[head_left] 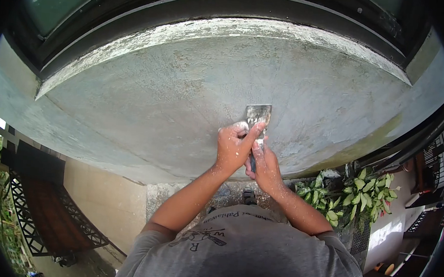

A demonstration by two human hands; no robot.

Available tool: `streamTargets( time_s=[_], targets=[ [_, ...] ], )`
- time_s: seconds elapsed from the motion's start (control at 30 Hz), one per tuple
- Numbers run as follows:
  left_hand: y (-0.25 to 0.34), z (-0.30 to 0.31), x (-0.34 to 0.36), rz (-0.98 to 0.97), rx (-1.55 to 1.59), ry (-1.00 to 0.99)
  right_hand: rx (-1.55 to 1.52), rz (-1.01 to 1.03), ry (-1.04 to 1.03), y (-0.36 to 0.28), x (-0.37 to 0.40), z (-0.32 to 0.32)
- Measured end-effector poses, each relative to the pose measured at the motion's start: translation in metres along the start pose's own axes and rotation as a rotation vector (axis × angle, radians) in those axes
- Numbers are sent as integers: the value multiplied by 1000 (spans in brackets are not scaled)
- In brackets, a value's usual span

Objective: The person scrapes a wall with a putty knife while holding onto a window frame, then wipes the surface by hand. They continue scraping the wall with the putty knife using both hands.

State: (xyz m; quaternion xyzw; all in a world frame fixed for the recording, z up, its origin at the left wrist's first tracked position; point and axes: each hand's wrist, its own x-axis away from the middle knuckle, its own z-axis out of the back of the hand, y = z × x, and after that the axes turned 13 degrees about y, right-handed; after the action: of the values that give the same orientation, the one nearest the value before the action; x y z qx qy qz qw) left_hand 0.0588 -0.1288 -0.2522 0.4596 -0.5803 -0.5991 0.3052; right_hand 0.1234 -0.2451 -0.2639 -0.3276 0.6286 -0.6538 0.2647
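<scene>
A scraper (258, 113) with a wide metal blade lies against the grey-painted wall (147, 107), its blade edge pointing up toward the window. Whitish residue is smeared over the blade. My right hand (267, 170) is wrapped round the dark handle, with the thumb along it. Just left of it, my left hand (230, 148) is closed, its thumb and fingers pressed on the lower part of the blade. White specks dot both hands and forearms. Around the blade the wall surface looks rough and patchy; the fingertips behind the tool are partly hidden.
Above the wall runs a ledge (224, 27) with flaking white paint, below a dark window frame (231, 4). Leafy plants (362, 194) stand close on the right. A brown bench (52, 204) with lattice sides is at the lower left.
</scene>
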Motion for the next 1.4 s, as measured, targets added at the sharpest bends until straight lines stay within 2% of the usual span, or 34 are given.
streamTargets(
  time_s=[0.07, 0.13, 0.17, 0.37, 0.47, 0.53, 0.6, 0.63, 0.77, 0.83, 1.0, 1.07, 1.23, 1.4],
  targets=[
    [29, -6, -8, -13, 42, -39, -12, 54, -1, -35, 1, 4],
    [67, -13, -12, -79, 100, -30, -85, -10, -33, -68, 3, 5],
    [74, -11, -14, -96, 76, -50, -166, 3, -99, -73, 7, 6],
    [83, -10, -1, -70, 146, -19, -233, 27, -155, -65, 18, 8],
    [102, -12, -11, -72, 123, -59, -185, 91, -176, -82, 12, 14],
    [103, -16, -23, -73, 245, -87, -178, 107, -171, -101, 8, 13],
    [129, -17, -25, -105, 256, -69, -266, 113, -221, -112, 3, 10],
    [124, -10, -29, -109, 144, -115, -241, 99, -204, -111, 5, 7],
    [76, -1, -7, -64, 125, -79, -371, 9, -232, -50, 13, 4],
    [62, 5, -1, 5, 71, -102, -629, 62, -409, -22, 13, 10],
    [103, 5, -22, 25, 124, -169, -748, 68, -488, -43, -2, 1],
    [117, 10, -27, 44, 78, -230, -996, -195, -516, -53, 2, -9],
    [82, 17, -13, 38, -13, -197, -972, -290, -435, -29, 14, -11],
    [94, 14, -26, 73, 119, -243, -803, -227, -353, -56, 13, -10]
  ],
)
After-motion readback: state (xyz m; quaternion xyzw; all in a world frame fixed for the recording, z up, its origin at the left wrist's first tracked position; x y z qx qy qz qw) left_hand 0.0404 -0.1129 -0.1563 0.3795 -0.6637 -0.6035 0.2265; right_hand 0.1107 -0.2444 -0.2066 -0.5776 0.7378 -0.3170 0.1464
